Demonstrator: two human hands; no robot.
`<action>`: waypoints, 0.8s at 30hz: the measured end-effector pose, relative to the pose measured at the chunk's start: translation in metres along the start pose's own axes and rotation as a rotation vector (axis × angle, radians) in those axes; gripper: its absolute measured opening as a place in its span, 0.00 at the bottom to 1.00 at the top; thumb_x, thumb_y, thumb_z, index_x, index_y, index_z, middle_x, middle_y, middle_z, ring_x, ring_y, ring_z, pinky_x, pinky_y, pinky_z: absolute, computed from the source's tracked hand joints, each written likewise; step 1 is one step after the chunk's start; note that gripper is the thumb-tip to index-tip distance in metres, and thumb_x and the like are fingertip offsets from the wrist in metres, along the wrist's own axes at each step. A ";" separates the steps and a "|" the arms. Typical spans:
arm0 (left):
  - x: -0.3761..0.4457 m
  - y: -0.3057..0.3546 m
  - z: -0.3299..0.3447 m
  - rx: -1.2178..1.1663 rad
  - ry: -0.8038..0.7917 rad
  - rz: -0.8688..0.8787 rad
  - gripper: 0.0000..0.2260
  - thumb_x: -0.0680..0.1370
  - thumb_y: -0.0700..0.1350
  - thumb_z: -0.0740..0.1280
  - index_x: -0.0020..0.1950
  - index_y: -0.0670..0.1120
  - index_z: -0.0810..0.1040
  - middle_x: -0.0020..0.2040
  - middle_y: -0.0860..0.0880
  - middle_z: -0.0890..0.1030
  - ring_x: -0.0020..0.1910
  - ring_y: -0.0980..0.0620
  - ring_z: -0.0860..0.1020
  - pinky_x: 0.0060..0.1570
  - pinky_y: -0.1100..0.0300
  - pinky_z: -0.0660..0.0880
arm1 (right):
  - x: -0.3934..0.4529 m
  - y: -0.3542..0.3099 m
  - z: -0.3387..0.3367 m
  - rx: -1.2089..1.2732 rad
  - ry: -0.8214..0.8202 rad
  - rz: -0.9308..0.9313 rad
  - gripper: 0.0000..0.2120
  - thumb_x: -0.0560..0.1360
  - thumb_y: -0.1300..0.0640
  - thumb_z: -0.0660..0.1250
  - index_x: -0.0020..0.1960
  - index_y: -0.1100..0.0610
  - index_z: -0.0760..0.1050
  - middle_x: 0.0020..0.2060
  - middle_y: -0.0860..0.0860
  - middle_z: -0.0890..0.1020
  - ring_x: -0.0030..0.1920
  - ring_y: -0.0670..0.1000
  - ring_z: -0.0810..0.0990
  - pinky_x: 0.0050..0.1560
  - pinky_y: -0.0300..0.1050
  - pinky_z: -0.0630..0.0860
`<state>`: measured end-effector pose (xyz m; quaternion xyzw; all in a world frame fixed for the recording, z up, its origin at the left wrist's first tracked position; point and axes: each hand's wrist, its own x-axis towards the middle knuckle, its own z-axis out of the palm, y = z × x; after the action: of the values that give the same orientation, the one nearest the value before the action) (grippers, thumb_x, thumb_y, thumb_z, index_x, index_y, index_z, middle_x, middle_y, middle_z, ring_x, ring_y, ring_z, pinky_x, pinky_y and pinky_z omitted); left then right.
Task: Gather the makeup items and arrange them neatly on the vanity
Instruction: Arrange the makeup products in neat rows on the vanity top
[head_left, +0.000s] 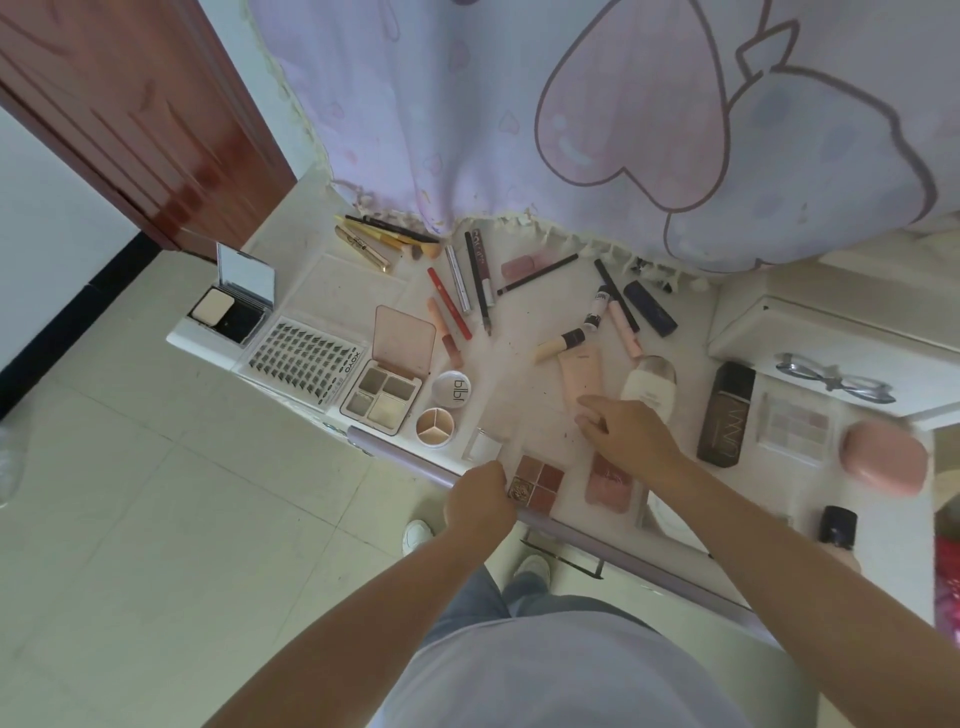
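Makeup lies spread over the white vanity top (519, 343). My left hand (480, 496) grips the edge of a small brown four-pan eyeshadow palette (540, 478) at the front edge. My right hand (631, 434) hovers with loosely curled fingers over a pink tube (582, 379), above a pink compact (610, 480). To the left sit an open pink palette (389, 379), a lash tray (306, 361), a round white jar (453, 389) and a three-part concealer pot (435, 427). Pencils and lip sticks (467, 283) lie at the back.
A dark foundation bottle (724, 413), a pale palette (795, 423), a pink case (883, 457) and a black-capped bottle (836, 525) stand to the right. Glasses (836, 384) rest on a white shelf. A patterned curtain (571, 114) hangs behind. An open mirror compact (234, 301) sits far left.
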<state>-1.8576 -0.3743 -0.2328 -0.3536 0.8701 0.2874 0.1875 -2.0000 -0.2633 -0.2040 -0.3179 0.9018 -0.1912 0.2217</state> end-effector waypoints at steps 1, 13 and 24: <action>0.000 -0.001 0.000 0.001 0.000 0.003 0.08 0.74 0.40 0.63 0.52 0.42 0.73 0.52 0.45 0.79 0.51 0.47 0.76 0.43 0.60 0.70 | -0.005 0.004 0.000 0.005 0.023 0.001 0.16 0.77 0.55 0.59 0.63 0.58 0.72 0.47 0.58 0.81 0.48 0.56 0.78 0.46 0.45 0.72; -0.015 0.004 -0.012 -0.077 0.060 0.168 0.10 0.78 0.47 0.59 0.54 0.43 0.74 0.52 0.47 0.79 0.51 0.49 0.77 0.51 0.60 0.72 | -0.049 0.040 0.025 -0.319 -0.101 -0.120 0.30 0.69 0.50 0.66 0.69 0.51 0.63 0.61 0.51 0.72 0.61 0.51 0.69 0.60 0.40 0.61; -0.009 0.051 -0.096 -1.108 -0.305 0.140 0.05 0.78 0.38 0.61 0.46 0.45 0.75 0.36 0.48 0.80 0.29 0.57 0.80 0.32 0.65 0.77 | -0.038 -0.023 -0.070 0.322 0.049 -0.298 0.23 0.64 0.61 0.75 0.58 0.57 0.76 0.55 0.45 0.75 0.53 0.38 0.73 0.53 0.20 0.64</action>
<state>-1.9004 -0.4008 -0.1363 -0.2952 0.5744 0.7595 0.0784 -1.9985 -0.2410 -0.1244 -0.4034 0.8077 -0.3711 0.2170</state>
